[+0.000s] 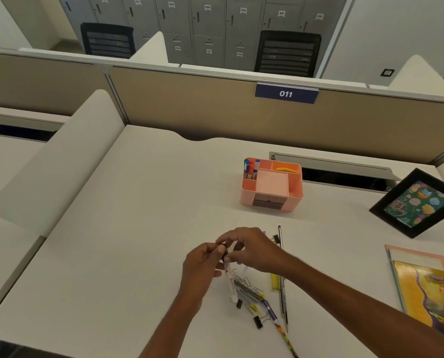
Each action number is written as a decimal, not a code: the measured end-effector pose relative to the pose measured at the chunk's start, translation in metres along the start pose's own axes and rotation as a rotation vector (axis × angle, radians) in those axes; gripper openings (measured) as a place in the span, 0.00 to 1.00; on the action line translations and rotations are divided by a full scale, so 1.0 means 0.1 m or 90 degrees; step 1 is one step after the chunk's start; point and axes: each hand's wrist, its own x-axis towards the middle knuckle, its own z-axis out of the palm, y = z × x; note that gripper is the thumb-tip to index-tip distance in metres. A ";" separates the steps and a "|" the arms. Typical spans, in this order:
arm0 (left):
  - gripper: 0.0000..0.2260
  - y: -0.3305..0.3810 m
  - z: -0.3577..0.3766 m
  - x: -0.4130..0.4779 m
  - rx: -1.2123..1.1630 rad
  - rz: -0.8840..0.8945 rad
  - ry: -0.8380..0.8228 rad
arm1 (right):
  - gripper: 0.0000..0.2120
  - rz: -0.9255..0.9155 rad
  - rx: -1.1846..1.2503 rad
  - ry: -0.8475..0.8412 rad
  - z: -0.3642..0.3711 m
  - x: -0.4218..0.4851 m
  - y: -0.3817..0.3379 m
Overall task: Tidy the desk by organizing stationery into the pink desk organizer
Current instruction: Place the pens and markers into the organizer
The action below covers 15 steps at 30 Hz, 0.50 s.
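The pink desk organizer [271, 186] stands at the back of the desk with several markers [251, 168] upright in its left rear slot and yellow notes in the right rear one. My left hand [204, 262] and my right hand [252, 248] meet above the desk, both pinching a small black binder clip [225, 251]. Below them lies a pile of stationery [246, 290]: a white patterned pen, paper clips, black binder clips, a blue pen. A long dark pencil [282, 275] and a yellow ruler [275, 281] lie just right of the pile.
A black picture frame [417, 205] leans at the right. Notebooks [427, 285] are stacked at the right edge. A cable slot [345, 174] opens behind the organizer, and a tan partition [215, 112] closes the back of the desk.
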 end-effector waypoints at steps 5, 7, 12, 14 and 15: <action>0.11 0.18 0.06 0.03 -0.107 0.016 0.047 | 0.17 -0.030 0.015 0.086 -0.06 -0.05 -0.08; 0.12 0.24 0.10 0.03 -0.139 0.041 0.048 | 0.16 -0.037 0.033 0.118 -0.10 -0.06 -0.11; 0.08 0.28 0.17 0.10 -0.092 0.086 0.040 | 0.12 -0.037 0.048 0.184 -0.28 -0.02 -0.13; 0.05 0.25 0.18 0.11 -0.060 0.092 0.033 | 0.14 -0.020 0.054 0.228 -0.40 0.03 -0.11; 0.05 0.23 0.18 0.11 -0.048 0.093 0.032 | 0.15 -0.009 0.054 0.252 -0.47 0.06 -0.09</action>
